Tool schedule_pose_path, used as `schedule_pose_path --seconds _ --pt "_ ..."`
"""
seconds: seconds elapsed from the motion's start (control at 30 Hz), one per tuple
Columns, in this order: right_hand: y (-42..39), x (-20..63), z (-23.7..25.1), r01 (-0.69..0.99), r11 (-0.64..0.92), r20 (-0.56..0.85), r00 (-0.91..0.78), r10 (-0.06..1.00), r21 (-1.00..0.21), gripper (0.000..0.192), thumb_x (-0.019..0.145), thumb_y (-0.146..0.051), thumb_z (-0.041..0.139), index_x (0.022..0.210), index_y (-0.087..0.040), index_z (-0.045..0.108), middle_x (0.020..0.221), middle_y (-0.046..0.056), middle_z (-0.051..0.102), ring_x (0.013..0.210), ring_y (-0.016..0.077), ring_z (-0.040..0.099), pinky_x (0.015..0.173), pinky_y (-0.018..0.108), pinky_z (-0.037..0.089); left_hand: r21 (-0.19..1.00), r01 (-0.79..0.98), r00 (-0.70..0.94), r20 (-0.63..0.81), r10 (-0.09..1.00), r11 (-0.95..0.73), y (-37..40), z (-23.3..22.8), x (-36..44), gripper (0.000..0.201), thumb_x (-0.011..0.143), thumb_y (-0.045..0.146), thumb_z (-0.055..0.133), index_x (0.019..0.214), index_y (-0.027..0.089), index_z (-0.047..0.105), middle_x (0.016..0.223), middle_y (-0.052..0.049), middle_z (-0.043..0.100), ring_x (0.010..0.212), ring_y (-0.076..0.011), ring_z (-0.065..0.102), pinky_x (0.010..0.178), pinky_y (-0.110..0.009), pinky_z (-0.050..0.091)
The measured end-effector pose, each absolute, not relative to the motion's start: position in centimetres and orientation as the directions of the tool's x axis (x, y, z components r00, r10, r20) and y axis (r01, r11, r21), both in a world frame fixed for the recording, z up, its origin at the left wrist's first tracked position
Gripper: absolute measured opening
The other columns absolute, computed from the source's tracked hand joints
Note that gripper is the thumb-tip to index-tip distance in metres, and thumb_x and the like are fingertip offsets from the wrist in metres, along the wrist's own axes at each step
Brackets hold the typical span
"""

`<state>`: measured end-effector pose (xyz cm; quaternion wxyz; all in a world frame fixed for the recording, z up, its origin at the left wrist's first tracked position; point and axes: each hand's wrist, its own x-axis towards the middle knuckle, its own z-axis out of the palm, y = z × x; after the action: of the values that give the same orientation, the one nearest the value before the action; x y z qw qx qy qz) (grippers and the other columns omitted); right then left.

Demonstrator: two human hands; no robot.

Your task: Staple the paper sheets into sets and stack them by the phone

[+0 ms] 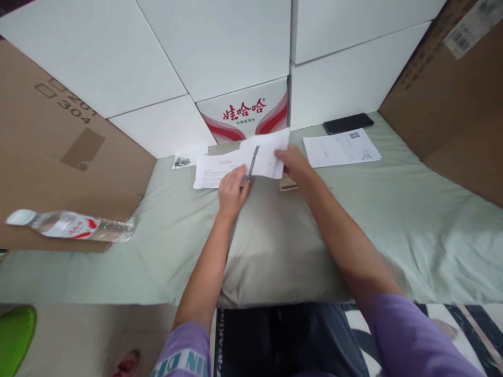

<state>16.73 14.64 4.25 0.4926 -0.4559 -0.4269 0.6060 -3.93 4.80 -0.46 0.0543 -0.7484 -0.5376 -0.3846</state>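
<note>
My left hand (231, 191) grips a dark pen (252, 161) whose tip rests on a white printed sheet (243, 159) lying on a pale green cloth (393, 209). My right hand (294, 163) pinches the sheet's right edge, which is lifted and folded over. A small tan object (287, 184) pokes out from under my right wrist; I cannot tell what it is.
A second printed sheet (340, 147) and a black phone (348, 123) lie to the right. A small photo card (184, 160) lies left of the sheet. A plastic water bottle (70, 225) lies far left. White boxes (220, 47) and brown cartons (451, 99) wall the back.
</note>
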Motion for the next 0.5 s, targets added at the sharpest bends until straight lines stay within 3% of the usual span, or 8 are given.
schedule_pose_path --seconds 0.07,0.13,0.23,0.37,0.5 --pt "15.8 18.5 4.9 -0.312 -0.139 -0.143 -0.010 0.990 -0.940 0.024 0.083 -0.014 0.061 0.107 -0.018 0.063 0.088 0.006 0.073 0.088 0.0229 0.073 0.085 0.047 0.062 0.317 0.903 0.060 0.577 0.815 -0.290 5.3 -0.6 -5.8 0.053 0.096 0.045 0.059 0.143 0.020 0.058 0.146 -0.014 0.061 0.140 -0.0272 0.054 0.118 -0.045 0.040" --pt "16.6 20.2 5.3 -0.392 -0.100 -0.125 0.039 0.991 -0.915 0.029 0.082 -0.013 0.059 0.110 -0.019 0.063 0.093 0.005 0.073 0.093 0.0232 0.073 0.087 0.047 0.062 0.288 0.926 0.099 0.440 0.893 -0.245 5.6 -0.7 -7.6 0.060 0.092 0.047 0.065 0.146 0.022 0.055 0.150 -0.012 0.058 0.143 -0.0283 0.050 0.120 -0.047 0.036" --pt "17.3 21.8 5.6 -0.447 -0.072 -0.116 0.071 0.991 -0.892 0.031 0.081 -0.012 0.058 0.110 -0.019 0.064 0.094 0.007 0.073 0.094 0.0249 0.073 0.086 0.048 0.062 0.270 0.934 0.155 0.287 0.945 -0.235 5.6 -0.9 -9.2 0.053 0.095 0.040 0.061 0.147 0.027 0.055 0.153 -0.007 0.055 0.147 -0.0262 0.046 0.122 -0.049 0.032" --pt "17.3 22.0 5.7 -0.477 -0.101 -0.149 0.063 0.987 -0.873 0.030 0.081 -0.011 0.056 0.110 -0.017 0.064 0.092 0.008 0.073 0.093 0.0257 0.073 0.086 0.050 0.062 0.267 0.931 0.171 0.279 0.945 -0.248 5.7 -1.0 -9.2 0.040 0.102 0.030 0.048 0.140 0.027 0.063 0.147 -0.006 0.061 0.143 -0.0231 0.052 0.119 -0.047 0.035" --pt "16.8 21.4 6.2 -0.474 -0.123 -0.164 0.047 0.985 -0.872 0.030 0.082 -0.011 0.055 0.111 -0.017 0.064 0.090 0.008 0.073 0.093 0.0257 0.073 0.086 0.050 0.062 0.272 0.931 0.149 0.327 0.933 -0.244 6.0 -1.1 -8.7 0.035 0.102 0.029 0.047 0.128 0.027 0.071 0.136 -0.007 0.069 0.134 -0.0232 0.060 0.115 -0.045 0.039"
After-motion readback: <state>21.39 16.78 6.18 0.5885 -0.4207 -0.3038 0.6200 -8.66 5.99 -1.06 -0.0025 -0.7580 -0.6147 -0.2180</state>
